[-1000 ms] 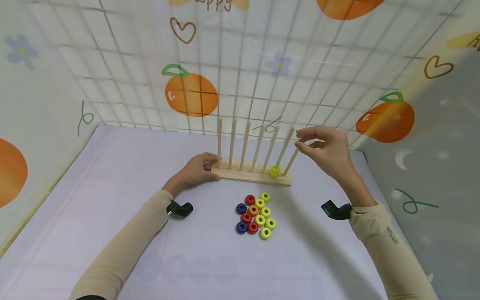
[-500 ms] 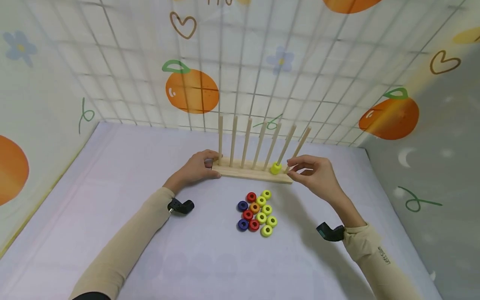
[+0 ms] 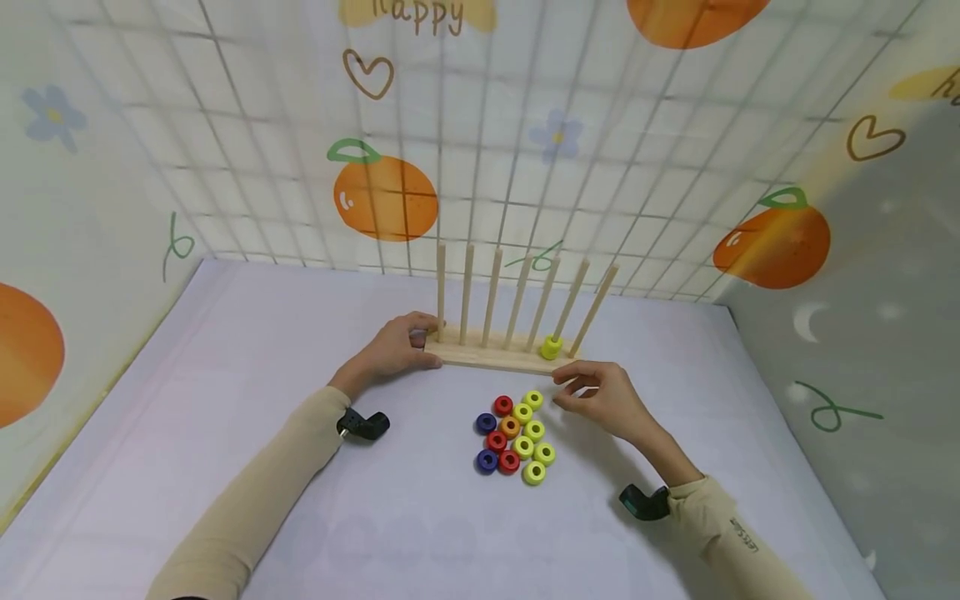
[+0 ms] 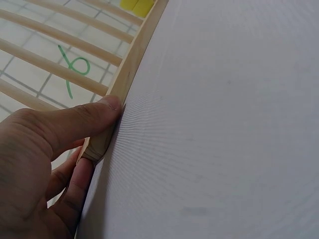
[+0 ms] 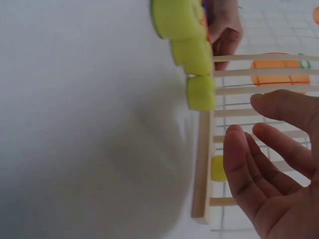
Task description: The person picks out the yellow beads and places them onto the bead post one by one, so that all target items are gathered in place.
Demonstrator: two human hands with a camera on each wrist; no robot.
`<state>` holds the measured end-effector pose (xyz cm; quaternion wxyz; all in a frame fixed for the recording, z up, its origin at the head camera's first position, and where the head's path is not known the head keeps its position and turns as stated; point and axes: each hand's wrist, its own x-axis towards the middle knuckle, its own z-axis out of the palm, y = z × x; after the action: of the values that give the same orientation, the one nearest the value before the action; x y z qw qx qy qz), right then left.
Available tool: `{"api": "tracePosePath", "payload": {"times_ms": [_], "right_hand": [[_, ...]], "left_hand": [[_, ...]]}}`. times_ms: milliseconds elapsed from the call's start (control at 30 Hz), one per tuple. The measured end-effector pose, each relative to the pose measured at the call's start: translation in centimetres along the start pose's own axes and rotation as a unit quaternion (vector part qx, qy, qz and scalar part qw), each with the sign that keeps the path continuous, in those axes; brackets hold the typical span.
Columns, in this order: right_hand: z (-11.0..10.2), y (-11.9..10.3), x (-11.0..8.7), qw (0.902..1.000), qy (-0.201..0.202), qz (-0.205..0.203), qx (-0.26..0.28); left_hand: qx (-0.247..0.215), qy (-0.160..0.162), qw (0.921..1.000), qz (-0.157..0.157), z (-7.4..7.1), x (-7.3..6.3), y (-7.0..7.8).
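Note:
My left hand (image 3: 393,343) grips the left end of a wooden peg rack (image 3: 495,360), thumb on the front edge and fingers behind, as the left wrist view shows. Several upright pegs rise from its base. Yellow beads (image 3: 551,347) sit low on the second peg from the right. My right hand (image 3: 607,398) hovers just in front of the rack's right end, close to the loose yellow beads (image 3: 533,400). In the right wrist view its fingers (image 5: 237,149) are loosely bent, thumb apart, with nothing between them.
In front of the rack lies a cluster of loose ring beads: yellow, several red (image 3: 497,442), blue (image 3: 487,462) and one orange (image 3: 510,427). A white grid wall (image 3: 480,125) with printed oranges stands behind the table (image 3: 375,517).
My right hand has come down from the top of the rightmost peg, then left and nearer to me, toward the loose beads. The left hand stays on the rack's end.

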<state>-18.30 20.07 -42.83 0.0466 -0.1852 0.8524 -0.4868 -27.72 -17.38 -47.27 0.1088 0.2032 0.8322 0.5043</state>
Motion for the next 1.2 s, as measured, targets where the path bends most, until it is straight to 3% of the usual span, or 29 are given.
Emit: {"api": "tracePosePath", "payload": {"times_ms": [267, 433, 600, 1200], "right_hand": [[1.5, 0.2, 0.2, 0.9995, -0.029, 0.008, -0.013], [2.0, 0.3, 0.5, 0.9987, -0.044, 0.006, -0.024], [2.4, 0.6, 0.8, 0.9974, -0.06, -0.001, -0.041], [3.0, 0.8, 1.6, 0.9965, -0.054, -0.013, -0.062]], "left_hand": [[-0.021, -0.009, 0.9997, -0.01, 0.2, 0.0, -0.3], [-0.009, -0.01, 0.9999, -0.009, 0.3, -0.2, 0.5], [-0.003, -0.008, 1.0, -0.001, 0.5, 0.0, 0.1], [0.004, -0.002, 0.9999, -0.012, 0.0, 0.0, 0.0]]}}
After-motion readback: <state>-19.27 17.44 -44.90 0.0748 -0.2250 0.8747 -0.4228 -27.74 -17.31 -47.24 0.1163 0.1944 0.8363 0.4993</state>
